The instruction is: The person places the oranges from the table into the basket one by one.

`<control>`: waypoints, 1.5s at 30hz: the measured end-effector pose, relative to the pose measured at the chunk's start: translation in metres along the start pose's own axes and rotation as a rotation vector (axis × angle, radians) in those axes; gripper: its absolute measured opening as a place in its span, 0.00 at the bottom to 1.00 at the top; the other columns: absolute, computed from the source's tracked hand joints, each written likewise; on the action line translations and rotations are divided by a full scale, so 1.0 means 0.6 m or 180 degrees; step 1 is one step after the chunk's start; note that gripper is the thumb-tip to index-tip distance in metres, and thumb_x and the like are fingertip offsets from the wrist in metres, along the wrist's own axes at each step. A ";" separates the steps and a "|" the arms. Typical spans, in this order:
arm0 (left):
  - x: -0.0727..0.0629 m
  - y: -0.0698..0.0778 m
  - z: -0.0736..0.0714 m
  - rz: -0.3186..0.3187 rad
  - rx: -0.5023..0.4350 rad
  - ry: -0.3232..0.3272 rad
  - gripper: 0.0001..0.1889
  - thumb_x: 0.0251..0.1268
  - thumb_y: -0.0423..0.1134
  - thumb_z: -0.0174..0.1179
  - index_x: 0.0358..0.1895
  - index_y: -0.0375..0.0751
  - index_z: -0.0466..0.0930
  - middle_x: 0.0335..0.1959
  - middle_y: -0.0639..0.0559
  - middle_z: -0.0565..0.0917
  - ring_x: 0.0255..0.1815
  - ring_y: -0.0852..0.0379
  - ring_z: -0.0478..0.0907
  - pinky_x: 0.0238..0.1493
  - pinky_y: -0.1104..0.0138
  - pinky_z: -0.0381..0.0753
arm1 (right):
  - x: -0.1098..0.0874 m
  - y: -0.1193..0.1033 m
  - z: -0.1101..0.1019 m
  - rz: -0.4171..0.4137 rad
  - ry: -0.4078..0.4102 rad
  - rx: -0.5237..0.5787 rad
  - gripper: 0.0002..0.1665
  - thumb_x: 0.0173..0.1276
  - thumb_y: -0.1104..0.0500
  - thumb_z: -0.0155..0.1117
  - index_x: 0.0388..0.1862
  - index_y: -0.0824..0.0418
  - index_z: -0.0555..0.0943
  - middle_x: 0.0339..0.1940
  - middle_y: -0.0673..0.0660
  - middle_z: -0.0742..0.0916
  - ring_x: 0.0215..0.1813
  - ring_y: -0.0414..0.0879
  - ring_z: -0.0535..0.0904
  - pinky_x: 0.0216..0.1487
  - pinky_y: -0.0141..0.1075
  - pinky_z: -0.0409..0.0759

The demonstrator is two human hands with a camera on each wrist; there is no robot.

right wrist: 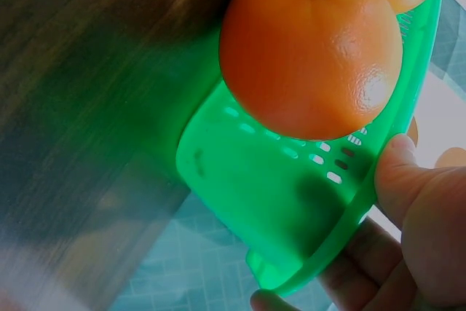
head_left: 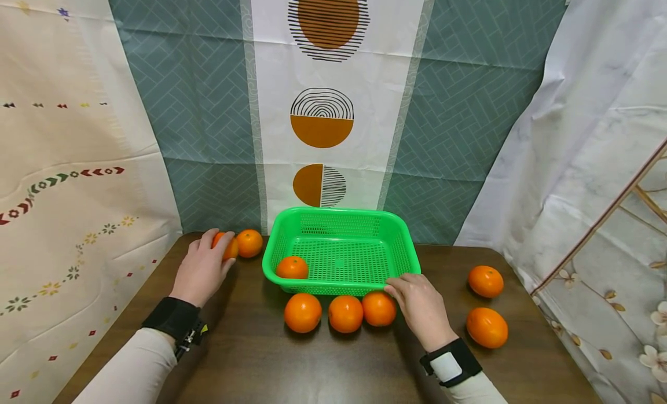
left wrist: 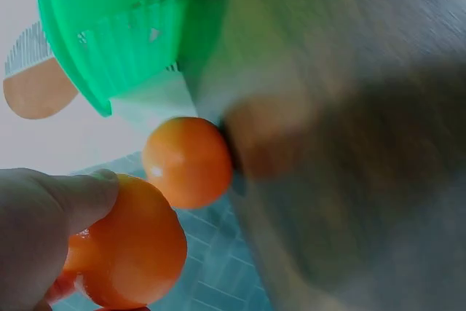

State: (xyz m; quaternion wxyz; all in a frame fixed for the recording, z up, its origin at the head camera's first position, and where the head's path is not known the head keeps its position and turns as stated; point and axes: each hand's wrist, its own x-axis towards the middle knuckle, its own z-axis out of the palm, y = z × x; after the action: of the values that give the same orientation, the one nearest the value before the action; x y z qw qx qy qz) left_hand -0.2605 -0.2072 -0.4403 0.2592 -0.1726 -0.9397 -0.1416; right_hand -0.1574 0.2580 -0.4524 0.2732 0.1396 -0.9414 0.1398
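My left hand (head_left: 200, 270) grips an orange (left wrist: 138, 249) at the back left of the table, thumb on its near side. Just right of it sits another orange (head_left: 249, 243), close to the green basket (head_left: 341, 289). With thumb and fingers, my right hand (head_left: 421, 307) pinches the basket's rim at the front right corner. Inside the basket, one orange (head_left: 292, 268) lies at the front left. Along its front side stand three more: a left orange (head_left: 303, 313), a middle orange (head_left: 345, 314) and a right orange (head_left: 379, 308), the last one near my right fingertips.
Toward the right edge of the brown table (head_left: 271, 369) lie a far orange (head_left: 486, 281) and a nearer orange (head_left: 487, 327). A patterned curtain (head_left: 208, 103) hangs right behind the table, with pale cloths (head_left: 68, 230) at both sides.
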 end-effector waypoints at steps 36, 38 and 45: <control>0.069 0.161 -0.005 0.0670 -0.0193 0.0128 0.32 0.68 0.37 0.80 0.72 0.38 0.78 0.73 0.28 0.74 0.65 0.24 0.77 0.56 0.38 0.87 | -0.004 0.003 0.005 0.0017 0.0030 -0.0006 0.08 0.73 0.57 0.79 0.48 0.56 0.94 0.41 0.51 0.90 0.49 0.54 0.86 0.55 0.53 0.88; 0.071 0.166 -0.002 0.0690 -0.0195 0.0130 0.32 0.68 0.37 0.81 0.72 0.39 0.78 0.73 0.29 0.74 0.65 0.24 0.77 0.57 0.38 0.87 | -0.004 0.003 0.006 0.0010 0.0037 -0.0013 0.08 0.73 0.57 0.79 0.48 0.56 0.94 0.41 0.51 0.90 0.49 0.54 0.86 0.55 0.53 0.88; 0.078 0.182 0.005 0.0760 -0.0180 0.0109 0.33 0.67 0.37 0.81 0.73 0.39 0.78 0.73 0.28 0.74 0.66 0.23 0.77 0.59 0.39 0.86 | -0.005 0.003 0.007 0.0020 0.0019 -0.0024 0.08 0.73 0.57 0.79 0.48 0.56 0.94 0.41 0.50 0.90 0.49 0.53 0.86 0.56 0.53 0.88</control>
State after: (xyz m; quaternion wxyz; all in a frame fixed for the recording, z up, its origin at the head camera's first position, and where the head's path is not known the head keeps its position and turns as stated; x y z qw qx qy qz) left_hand -0.2562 -0.0961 -0.3985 0.2852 -0.2881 -0.9035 -0.1391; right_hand -0.1578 0.2587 -0.4578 0.2761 0.1353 -0.9415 0.1376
